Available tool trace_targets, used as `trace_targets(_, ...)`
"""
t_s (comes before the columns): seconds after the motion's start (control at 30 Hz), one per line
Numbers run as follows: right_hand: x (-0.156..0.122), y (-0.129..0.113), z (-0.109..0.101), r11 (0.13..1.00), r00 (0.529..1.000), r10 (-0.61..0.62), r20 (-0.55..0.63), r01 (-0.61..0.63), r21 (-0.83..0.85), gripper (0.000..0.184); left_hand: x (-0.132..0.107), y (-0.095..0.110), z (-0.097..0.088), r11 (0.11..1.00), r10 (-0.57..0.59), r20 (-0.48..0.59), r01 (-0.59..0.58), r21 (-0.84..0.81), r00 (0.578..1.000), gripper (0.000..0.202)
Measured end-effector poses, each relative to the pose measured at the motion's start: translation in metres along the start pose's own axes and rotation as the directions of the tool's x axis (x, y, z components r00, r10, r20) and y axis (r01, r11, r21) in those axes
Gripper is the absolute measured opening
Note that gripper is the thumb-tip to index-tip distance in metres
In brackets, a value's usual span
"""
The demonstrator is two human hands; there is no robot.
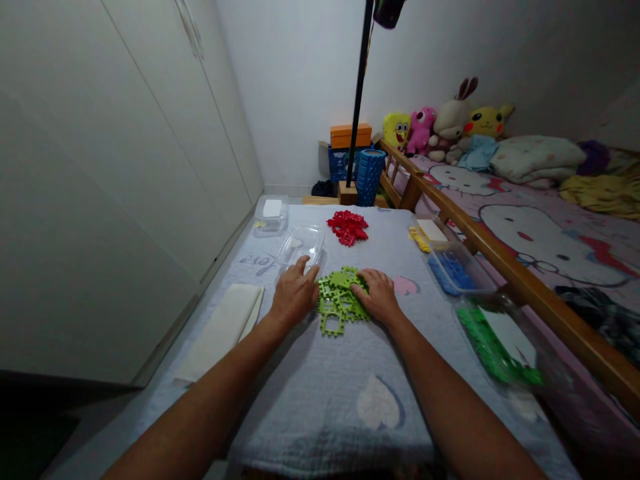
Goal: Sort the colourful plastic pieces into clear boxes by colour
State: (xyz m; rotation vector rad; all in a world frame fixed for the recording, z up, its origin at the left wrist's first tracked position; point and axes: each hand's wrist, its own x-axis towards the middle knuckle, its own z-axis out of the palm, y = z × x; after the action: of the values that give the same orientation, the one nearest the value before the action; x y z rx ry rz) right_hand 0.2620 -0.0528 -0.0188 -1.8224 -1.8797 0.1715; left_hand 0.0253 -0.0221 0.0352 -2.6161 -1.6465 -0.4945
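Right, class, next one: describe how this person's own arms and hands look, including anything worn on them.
The left hand and right hand are ungloved. The left forearm and right forearm are bare, with no sleeve, watch or bracelet showing. Each forearm narrows towards the wrist. No clear markings stand out.

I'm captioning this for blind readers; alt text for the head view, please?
A person's left hand and right hand flank a pile of light-green notched pieces on a cloth-covered table. A red pile lies beyond; clear containers stand along the right side.
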Motion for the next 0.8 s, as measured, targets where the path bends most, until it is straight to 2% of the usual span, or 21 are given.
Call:
trace_targets(0.07, 0.000, 0.000, 0.000, 1.000, 1.000, -0.003, -0.002, 0.003, 0.004, 0.033, 0.001, -0.002, -0.002, 0.996, -0.073, -0.090, 0.068, -0.058, 0.993, 0.041)
trace_targets(0.17, 0.001, 0.000, 0.000, 1.000, 1.000, 0.001, -0.008, -0.001, 0.015, 0.035, 0.006, -0.008, 0.000, 0.965, -0.255, -0.215, 0.236, -0.112, 0.943, 0.047)
trace_targets(0.27, 0.001, 0.000, 0.001, 1.000, 1.000, -0.002, -0.009, 0.002, 0.026, 0.036, 0.010, -0.015, 0.010, 0.930, -0.361, -0.233, 0.330, -0.160, 0.903, 0.054)
trace_targets(0.37, 0.000, 0.000, 0.001, 0.997, 1.000, -0.026, 0.006, 0.026, 0.067, 0.034, 0.013, -0.022, 0.023, 0.925, -0.361, -0.206, 0.321, -0.206, 0.909, 0.052)
trace_targets(0.47, -0.001, -0.001, -0.001, 0.990, 0.999, -0.041, 0.013, 0.039, 0.134, 0.033, 0.015, -0.026, 0.032, 0.927, -0.337, -0.236, 0.278, -0.252, 0.911, 0.043)
trace_targets(0.6, 0.000, 0.000, -0.004, 0.982, 0.999, -0.034, -0.010, 0.035, 0.188, 0.031, 0.015, -0.027, 0.033, 0.929, -0.318, -0.277, 0.240, -0.281, 0.907, 0.033)
trace_targets(0.8, 0.000, -0.003, -0.011, 0.986, 0.996, -0.033, -0.088, 0.046, 0.158, 0.027, 0.005, -0.018, 0.031, 0.931, -0.286, -0.287, 0.194, -0.309, 0.914, 0.032)
